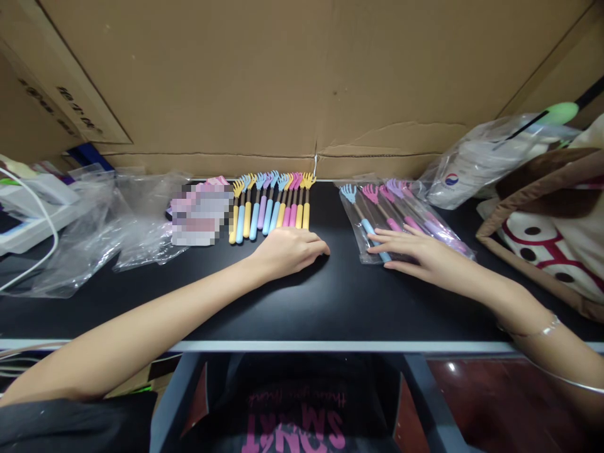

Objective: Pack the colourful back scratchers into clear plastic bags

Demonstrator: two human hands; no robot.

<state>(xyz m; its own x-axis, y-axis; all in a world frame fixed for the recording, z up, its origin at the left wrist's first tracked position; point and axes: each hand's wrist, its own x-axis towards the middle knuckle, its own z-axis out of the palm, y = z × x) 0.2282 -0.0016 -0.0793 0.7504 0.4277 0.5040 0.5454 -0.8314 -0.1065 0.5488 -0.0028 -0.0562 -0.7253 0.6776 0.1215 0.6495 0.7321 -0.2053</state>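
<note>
A row of several small back scratchers (271,204) with yellow, blue, pink and purple handles lies side by side on the black table (302,296). My left hand (287,250) rests on the table just below the row's right end, fingers loosely curled, holding nothing. To the right lies a pile of clear bags (401,217), each with a scratcher inside. My right hand (415,255) lies flat on the near end of that pile, fingers stretched out and spread.
Crumpled clear plastic bags (108,226) lie at the left, beside a white box and cable (33,211). A cardboard wall (302,82) closes the back. A plastic bag (476,163) and a cloth tote (552,233) stand at the right. A pink pack (201,214) sits left of the row.
</note>
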